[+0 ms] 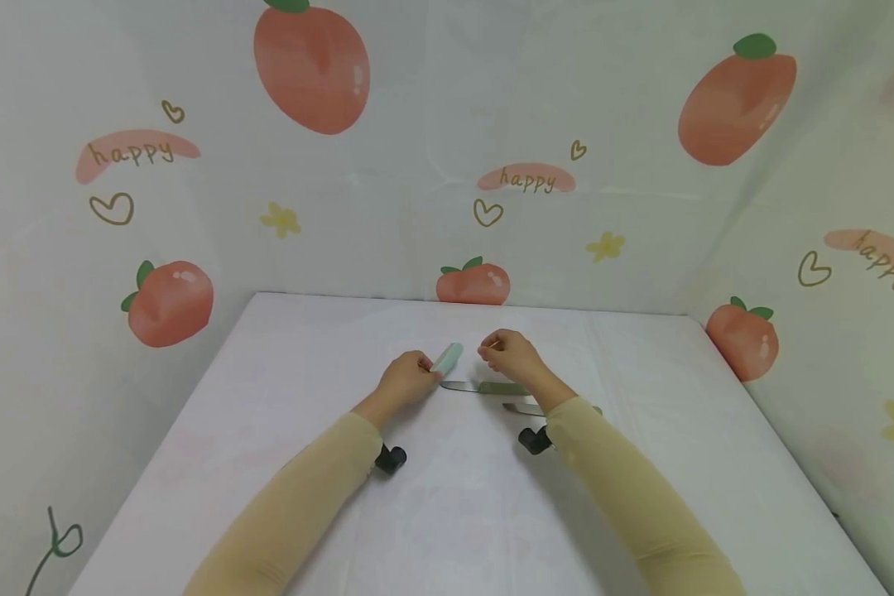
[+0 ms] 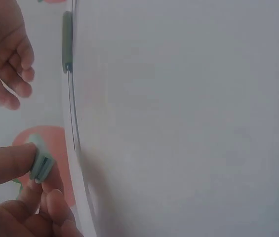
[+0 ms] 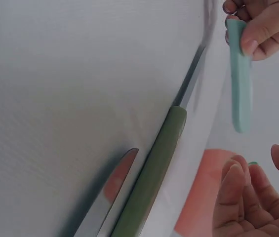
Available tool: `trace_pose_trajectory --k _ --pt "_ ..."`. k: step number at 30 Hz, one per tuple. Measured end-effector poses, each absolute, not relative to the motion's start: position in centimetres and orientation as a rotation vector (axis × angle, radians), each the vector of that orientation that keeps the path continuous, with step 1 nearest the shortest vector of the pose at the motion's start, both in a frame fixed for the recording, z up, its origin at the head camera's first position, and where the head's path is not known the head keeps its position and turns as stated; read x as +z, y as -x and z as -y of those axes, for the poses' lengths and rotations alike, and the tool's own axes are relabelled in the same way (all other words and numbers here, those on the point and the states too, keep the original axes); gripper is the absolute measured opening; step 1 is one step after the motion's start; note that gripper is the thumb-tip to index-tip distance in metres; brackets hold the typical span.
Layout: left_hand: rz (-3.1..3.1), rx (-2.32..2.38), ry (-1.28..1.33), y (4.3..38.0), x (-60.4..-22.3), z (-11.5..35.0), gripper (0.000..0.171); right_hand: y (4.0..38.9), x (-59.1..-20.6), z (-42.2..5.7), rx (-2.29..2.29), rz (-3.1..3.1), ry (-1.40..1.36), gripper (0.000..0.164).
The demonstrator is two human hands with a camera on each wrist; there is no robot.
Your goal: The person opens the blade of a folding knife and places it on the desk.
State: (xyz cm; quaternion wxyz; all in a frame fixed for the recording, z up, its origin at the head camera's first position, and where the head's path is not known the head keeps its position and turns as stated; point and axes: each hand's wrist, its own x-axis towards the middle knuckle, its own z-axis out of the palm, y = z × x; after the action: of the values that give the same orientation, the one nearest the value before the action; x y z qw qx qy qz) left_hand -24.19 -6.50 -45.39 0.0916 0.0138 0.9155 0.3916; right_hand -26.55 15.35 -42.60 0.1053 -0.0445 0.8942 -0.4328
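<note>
We see the mint-green piece (image 1: pixel 448 358), slim and elongated, raised above the far part of the table (image 1: pixel 447 513) in the left hand (image 1: pixel 406 377), whose thumb and fingers pinch it at one end. The grip covers that end in the head view; from the left wrist we make out a dark slot in the end face, but cannot tell how deep it runs. The right hand (image 1: pixel 512 356) is held apart from the piece, its fingers loosely bent and the thumb clear of them; the right-wrist view cuts it off at the frame edge.

Below the hands we find the green-handled knife (image 1: pixel 502 387) lying flat, the butt of its handle masked by the right wrist in the head view. Beside it, nearer the person, lies the second knife (image 1: pixel 523 409); wrist and sleeve conceal most of its handle, and the right-wrist view crops its blade at the lower border. Black devices (image 1: pixel 391 459) at both wrists are partly covered by the pale yellow sleeves (image 1: pixel 298 505).

The table is white and smooth. Behind and beside it we note a white printed backdrop (image 1: pixel 417 149) bearing red fruit, yellow flowers, hearts and the word "happy", some motifs cropped.
</note>
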Motion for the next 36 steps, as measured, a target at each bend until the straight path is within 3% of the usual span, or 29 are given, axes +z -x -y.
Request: trace_pose_trajectory --k 10,28,36 --pt "-2.651 1.317 -0.154 23.5 -46.1 6.2 0.019 26.6 -43.2 -14.4 -1.306 -2.574 0.174 0.039" --pt "-2.555 1.399 -0.194 22.2 -45.0 5.8 0.019 25.9 -42.7 -14.0 -1.477 -2.456 0.242 0.025" --pt "-2.539 1.358 -0.341 22.3 -45.6 6.4 0.02 25.5 -42.4 -13.6 -1.46 -2.418 0.245 0.024"
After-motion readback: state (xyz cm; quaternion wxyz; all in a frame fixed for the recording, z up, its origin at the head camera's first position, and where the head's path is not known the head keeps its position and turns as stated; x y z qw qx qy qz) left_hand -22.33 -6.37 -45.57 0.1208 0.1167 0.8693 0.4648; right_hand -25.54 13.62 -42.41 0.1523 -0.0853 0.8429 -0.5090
